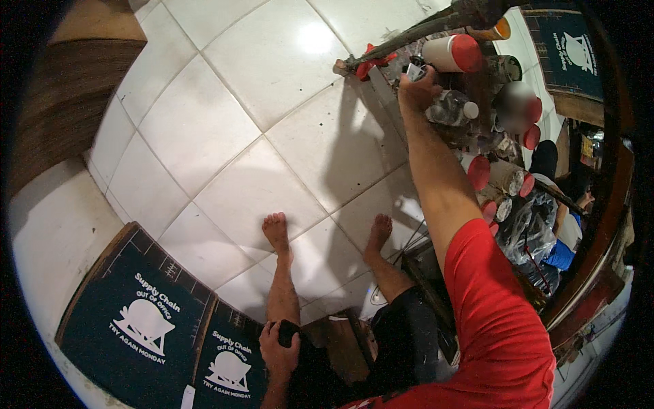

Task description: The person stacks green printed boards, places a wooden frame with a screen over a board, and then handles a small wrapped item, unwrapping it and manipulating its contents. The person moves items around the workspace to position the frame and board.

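Your right hand (424,87) is at one o'clock, fingers curled around or against a small pale item; you cannot be sure from this angle whether it is gripped. Your left hand (278,353) is between six and seven, on your left knee, fingers bent beside a dark round shape; whether it holds anything cannot be told.

Largest is the white tiled floor (194,116), filling the middle and stretching to eleven o'clock. Dark panels (102,310) with white printing lie at eight. A rough wooden rail (402,48) slants between twelve and one. Clear plastic bags (531,228) bunch just past three. At one, beyond your right hand, lies a white jar (437,54) with a red lid. A clear bottle (446,108) with a white cap lies just beside that hand, toward two. Smallest is the pale item (413,71), at your right fingertips.
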A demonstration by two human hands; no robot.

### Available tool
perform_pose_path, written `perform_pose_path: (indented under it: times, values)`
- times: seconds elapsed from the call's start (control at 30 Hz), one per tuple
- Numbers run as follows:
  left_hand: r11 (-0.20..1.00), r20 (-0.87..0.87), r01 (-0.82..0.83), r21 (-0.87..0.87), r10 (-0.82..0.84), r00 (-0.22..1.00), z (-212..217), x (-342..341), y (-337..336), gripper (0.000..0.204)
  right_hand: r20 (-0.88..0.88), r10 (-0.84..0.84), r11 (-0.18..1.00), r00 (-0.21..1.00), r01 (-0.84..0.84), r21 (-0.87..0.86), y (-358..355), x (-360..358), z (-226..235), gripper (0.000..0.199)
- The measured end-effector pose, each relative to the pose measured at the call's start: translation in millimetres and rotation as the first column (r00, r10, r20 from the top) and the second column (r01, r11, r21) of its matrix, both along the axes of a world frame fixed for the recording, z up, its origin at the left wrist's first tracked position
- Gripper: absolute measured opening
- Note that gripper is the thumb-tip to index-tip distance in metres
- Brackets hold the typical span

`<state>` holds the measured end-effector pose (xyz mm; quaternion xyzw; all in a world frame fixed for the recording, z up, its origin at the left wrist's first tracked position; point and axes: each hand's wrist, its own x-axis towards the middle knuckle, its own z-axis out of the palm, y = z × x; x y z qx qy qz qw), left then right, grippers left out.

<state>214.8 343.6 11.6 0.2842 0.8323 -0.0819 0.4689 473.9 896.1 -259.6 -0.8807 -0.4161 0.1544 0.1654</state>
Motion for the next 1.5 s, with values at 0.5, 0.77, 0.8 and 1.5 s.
perform_pose_path:
  times: [0.5,0.77,0.8,1.5]
  values:
    - [0.936,-0.012,0.219,0.276,-0.224,0.974,7,14,18,0.052,-0.532,0.312,0.950,0.787,-0.259,0.173,-234,-34,143,0.060]
    - [0.432,0.647,-0.864,-0.257,0.741,0.178,102,111,93,0.040,-0.774,0.445,0.820,0.450,-0.553,0.149,-440,-3,403,0.037]
    - [0.544,0.667,-0.835,-0.083,0.653,0.359,121,124,94,0.035,-0.788,0.440,0.818,0.430,-0.554,0.154,-449,9,425,0.033]
    - [0.835,0.632,-0.068,0.546,-0.358,0.687,306,372,346,0.026,-0.979,0.103,0.874,-0.178,0.485,0.004,-381,414,610,0.042]
